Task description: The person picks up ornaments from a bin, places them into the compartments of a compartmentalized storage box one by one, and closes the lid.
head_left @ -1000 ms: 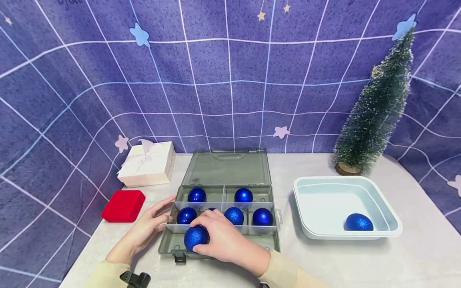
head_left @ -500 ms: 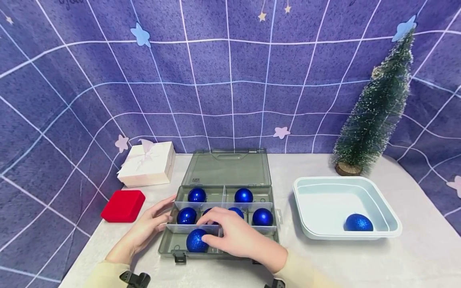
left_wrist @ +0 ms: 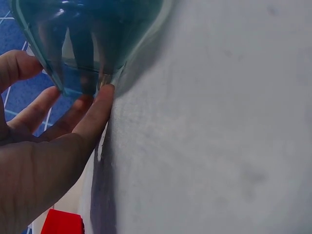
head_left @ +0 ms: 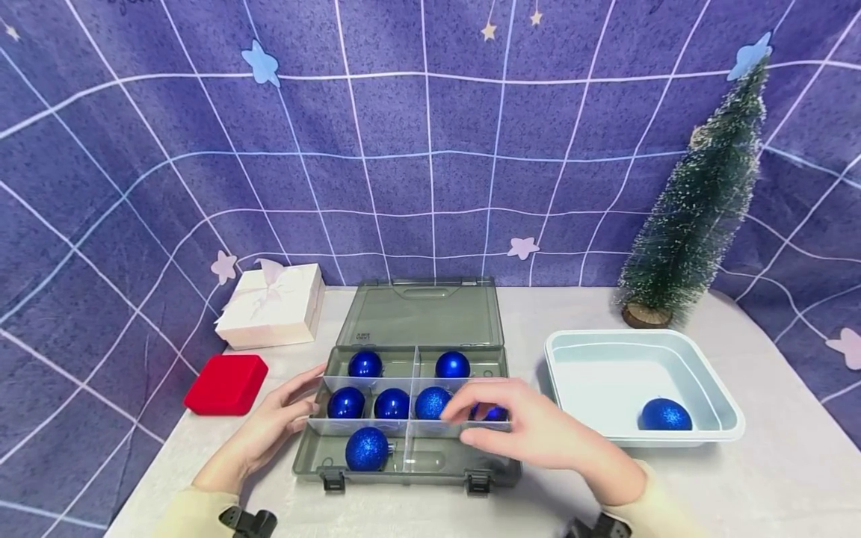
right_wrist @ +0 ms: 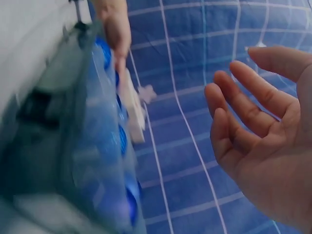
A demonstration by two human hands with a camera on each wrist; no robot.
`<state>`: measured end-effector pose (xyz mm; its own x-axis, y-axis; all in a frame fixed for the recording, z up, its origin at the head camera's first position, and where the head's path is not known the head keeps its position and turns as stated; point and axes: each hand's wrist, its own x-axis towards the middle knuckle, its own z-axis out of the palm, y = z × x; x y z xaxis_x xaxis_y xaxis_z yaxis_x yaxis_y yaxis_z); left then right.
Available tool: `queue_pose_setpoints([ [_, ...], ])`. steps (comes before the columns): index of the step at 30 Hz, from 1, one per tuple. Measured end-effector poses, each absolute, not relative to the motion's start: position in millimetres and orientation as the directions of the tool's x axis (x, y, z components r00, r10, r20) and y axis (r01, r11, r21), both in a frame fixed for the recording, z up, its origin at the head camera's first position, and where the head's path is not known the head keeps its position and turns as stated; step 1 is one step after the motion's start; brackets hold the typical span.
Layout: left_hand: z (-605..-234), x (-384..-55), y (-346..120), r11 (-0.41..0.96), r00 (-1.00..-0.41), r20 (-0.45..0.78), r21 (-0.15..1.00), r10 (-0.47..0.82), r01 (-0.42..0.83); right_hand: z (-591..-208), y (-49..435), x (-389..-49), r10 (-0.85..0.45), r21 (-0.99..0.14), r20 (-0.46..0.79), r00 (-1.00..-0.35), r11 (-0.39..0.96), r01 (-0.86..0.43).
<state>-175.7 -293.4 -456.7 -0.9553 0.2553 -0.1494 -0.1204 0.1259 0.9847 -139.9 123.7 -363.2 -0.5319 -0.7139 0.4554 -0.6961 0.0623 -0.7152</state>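
A clear grey divided storage box (head_left: 424, 317) stands with its lid laid back. Blue Christmas balls, some glossy and some glittery, sit in its back and middle rows. In the front left compartment lies a glittery blue ball (head_left: 366, 449); the front right compartment holds none. My left hand (head_left: 265, 432) rests its fingertips (left_wrist: 104, 95) against the box's left side. Over the right part of the box hovers my right hand (head_left: 521, 424), fingers loosely bent and holding nothing, partly hiding a ball below it. The right wrist view shows the same empty right hand (right_wrist: 263, 126).
A pale blue tray (head_left: 605, 373) to the right holds one glittery blue ball (head_left: 665, 414). Behind it stands a small frosted Christmas tree (head_left: 696, 202). At the left are a red box (head_left: 226, 385) and a white gift box (head_left: 272, 306) with a bow.
My right hand lets go of the glittery ball in the front left compartment and moves right across the box. The left hand stays at the box's side.
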Motion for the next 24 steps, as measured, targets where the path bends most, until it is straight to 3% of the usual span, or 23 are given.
queue_pose_setpoints([
  [9, -456, -176, -296, 0.133, -0.953, -0.153, 0.984, 0.260, -0.121, -367, 194, -131, -0.645, -0.677, 0.491, -0.586, 0.140, -0.722],
  [17, -458, -176, -297, 0.130, -0.954, -0.144, 0.985, 0.261, -0.113, -378, 263, -129, -0.473, -0.668, 0.436, -0.766, 0.400, -0.627],
  [24, -456, -175, -296, 0.145, -0.953, -0.165, 0.981, 0.256, -0.130, -385, 311, -134, -0.358, -0.745, 0.242, -0.902, 0.527, -0.409],
])
